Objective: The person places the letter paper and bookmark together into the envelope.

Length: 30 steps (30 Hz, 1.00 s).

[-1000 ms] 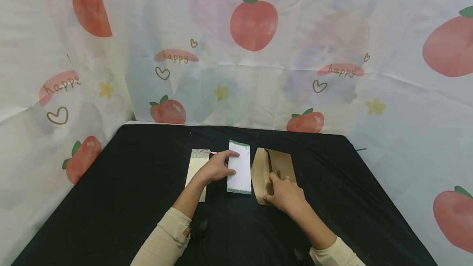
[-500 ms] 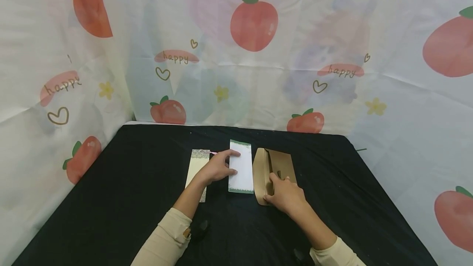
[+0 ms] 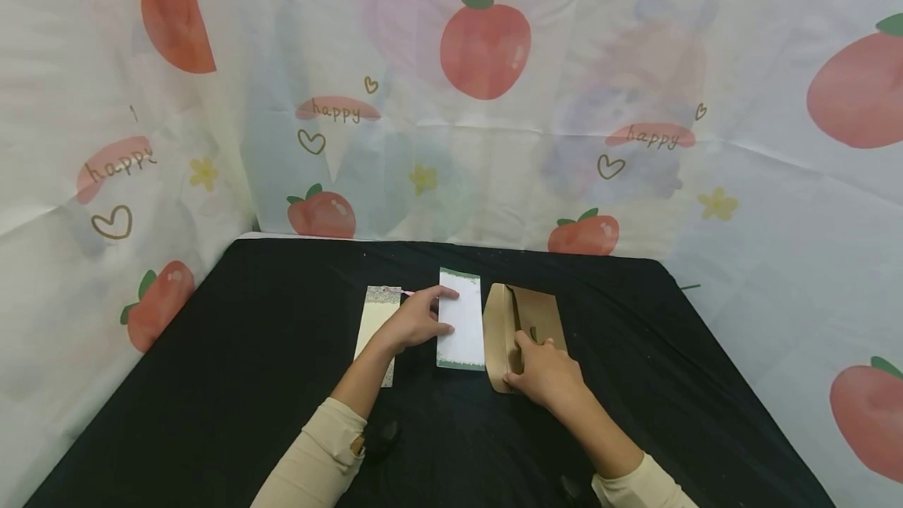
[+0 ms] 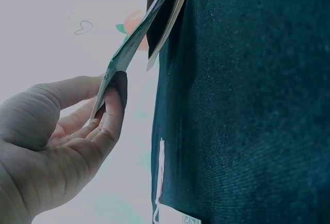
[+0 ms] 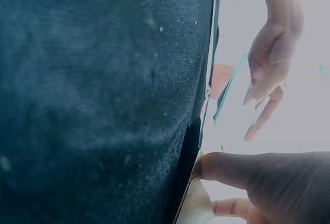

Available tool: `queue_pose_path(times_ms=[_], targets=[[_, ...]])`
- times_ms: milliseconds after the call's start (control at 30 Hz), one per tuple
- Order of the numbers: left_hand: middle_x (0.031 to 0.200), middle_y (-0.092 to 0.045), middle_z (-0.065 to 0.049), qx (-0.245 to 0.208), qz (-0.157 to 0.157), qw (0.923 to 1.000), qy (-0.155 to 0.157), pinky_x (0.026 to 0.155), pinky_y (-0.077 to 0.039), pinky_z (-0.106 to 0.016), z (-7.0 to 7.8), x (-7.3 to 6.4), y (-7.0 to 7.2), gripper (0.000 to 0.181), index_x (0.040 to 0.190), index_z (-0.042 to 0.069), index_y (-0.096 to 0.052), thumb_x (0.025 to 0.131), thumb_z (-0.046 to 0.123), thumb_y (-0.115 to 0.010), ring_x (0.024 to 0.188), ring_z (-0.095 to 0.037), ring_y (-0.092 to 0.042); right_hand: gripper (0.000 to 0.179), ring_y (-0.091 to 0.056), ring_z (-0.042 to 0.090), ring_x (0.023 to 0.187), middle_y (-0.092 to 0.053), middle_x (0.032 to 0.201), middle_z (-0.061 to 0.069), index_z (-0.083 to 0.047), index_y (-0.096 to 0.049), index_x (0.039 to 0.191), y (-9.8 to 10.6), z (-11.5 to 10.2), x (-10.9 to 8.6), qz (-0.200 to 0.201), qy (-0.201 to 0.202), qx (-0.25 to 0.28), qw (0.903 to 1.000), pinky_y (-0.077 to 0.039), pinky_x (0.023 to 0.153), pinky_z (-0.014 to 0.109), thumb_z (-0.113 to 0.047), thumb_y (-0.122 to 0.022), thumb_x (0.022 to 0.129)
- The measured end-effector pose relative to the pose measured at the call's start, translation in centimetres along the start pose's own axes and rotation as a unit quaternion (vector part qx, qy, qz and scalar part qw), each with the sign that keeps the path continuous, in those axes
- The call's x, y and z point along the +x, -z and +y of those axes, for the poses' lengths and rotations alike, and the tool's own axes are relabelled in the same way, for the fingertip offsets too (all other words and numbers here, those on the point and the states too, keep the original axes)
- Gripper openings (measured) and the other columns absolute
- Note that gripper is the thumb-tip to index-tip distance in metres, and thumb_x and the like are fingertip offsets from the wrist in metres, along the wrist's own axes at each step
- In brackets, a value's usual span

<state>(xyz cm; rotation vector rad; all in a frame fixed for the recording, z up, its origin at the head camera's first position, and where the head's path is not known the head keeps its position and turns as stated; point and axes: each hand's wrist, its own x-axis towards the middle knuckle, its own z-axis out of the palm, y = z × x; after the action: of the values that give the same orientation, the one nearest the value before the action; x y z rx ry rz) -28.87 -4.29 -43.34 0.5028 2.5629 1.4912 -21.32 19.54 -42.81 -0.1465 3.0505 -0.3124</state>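
Observation:
My left hand (image 3: 415, 321) grips a white paper card (image 3: 462, 335) with green patterned ends. Its thumb and fingers lie on opposite faces of the card's left part. In the left wrist view the card stands at a slant, raised off the cloth. To the right lies a brown kraft envelope (image 3: 543, 304), its flap (image 3: 497, 335) folded out to the left. My right hand (image 3: 550, 371) pinches the envelope at its dark opening, thumb low on the flap side and index finger higher up. The card's right edge is right at the flap in the head view.
A cream card (image 3: 379, 320) with a lacy grey top band lies left, partly beneath my left forearm. A pink cord (image 4: 161, 170) extends from its top. Black cloth (image 3: 282, 320) covers the table. Fruit-printed curtains (image 3: 487, 171) stand behind and at the sides.
The white card has shifted slightly to the right, up to the envelope's flap. Both hands stay nearly where they were, keeping their holds.

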Motion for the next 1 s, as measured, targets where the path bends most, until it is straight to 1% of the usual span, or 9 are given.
queue_pose_path(times_ms=[67,300,567,700,867,1000], targets=[[0.119,-0.064,-0.018,-0.001,-0.001,1.0000,-0.002,0.080,-0.056,-0.039,0.00,0.01,0.02,0.054,0.136,0.006,-0.064,0.086,-0.006,-0.080,0.087,-0.025,-0.062,0.064,-0.065,0.039,0.084,-0.067,0.113,0.022,-0.008,-0.057,0.137,0.05,-0.01,-0.02,-0.001,0.000,0.000,1.0000,-0.052,0.063,0.053,-0.034,-0.085,0.086],[0.112,-0.064,-0.014,0.002,-0.002,1.0000,-0.003,0.078,-0.056,-0.037,0.09,0.03,0.05,0.054,0.136,0.006,-0.063,0.086,-0.005,-0.080,0.085,-0.024,-0.060,0.065,-0.065,0.043,0.091,-0.065,0.119,0.026,-0.007,-0.056,0.138,0.11,0.01,-0.03,-0.003,-0.002,-0.004,1.0000,-0.052,0.065,0.056,-0.035,-0.085,0.087],[0.117,-0.065,-0.017,-0.003,0.000,1.0000,0.002,0.082,-0.057,-0.040,0.10,0.01,-0.03,0.054,0.136,0.006,-0.063,0.086,-0.005,-0.080,0.089,-0.025,-0.063,0.065,-0.065,0.040,0.088,-0.066,0.114,0.024,-0.007,-0.056,0.137,0.08,0.00,0.06,-0.005,0.000,-0.003,1.0000,-0.052,0.064,0.054,-0.035,-0.085,0.086],[0.116,-0.066,-0.017,-0.004,0.002,1.0000,-0.002,0.080,-0.056,-0.040,0.00,0.06,-0.12,0.052,0.134,0.006,-0.064,0.086,-0.005,-0.080,0.087,-0.024,-0.063,0.065,-0.065,0.041,0.090,-0.066,0.113,0.023,-0.007,-0.057,0.137,0.06,-0.03,0.01,-0.003,0.001,-0.004,1.0000,-0.052,0.065,0.055,-0.035,-0.085,0.086],[0.111,-0.065,-0.016,-0.003,0.002,1.0000,0.001,0.076,-0.054,-0.037,0.01,0.07,-0.39,0.050,0.134,0.005,-0.065,0.087,-0.008,-0.074,0.084,-0.024,-0.060,0.064,-0.065,0.041,0.090,-0.067,0.113,0.022,-0.007,-0.057,0.137,0.03,0.00,-0.15,-0.002,0.003,-0.002,1.0000,-0.052,0.065,0.056,-0.034,-0.085,0.086],[0.114,-0.065,-0.018,-0.006,-0.004,1.0000,-0.002,0.076,-0.055,-0.037,0.10,0.03,-0.51,0.050,0.134,0.004,-0.064,0.086,-0.009,-0.073,0.085,-0.024,-0.062,0.064,-0.064,0.040,0.088,-0.067,0.112,0.021,-0.007,-0.057,0.137,0.11,0.05,-0.12,-0.002,0.003,0.000,1.0000,-0.052,0.065,0.055,-0.034,-0.085,0.086]])
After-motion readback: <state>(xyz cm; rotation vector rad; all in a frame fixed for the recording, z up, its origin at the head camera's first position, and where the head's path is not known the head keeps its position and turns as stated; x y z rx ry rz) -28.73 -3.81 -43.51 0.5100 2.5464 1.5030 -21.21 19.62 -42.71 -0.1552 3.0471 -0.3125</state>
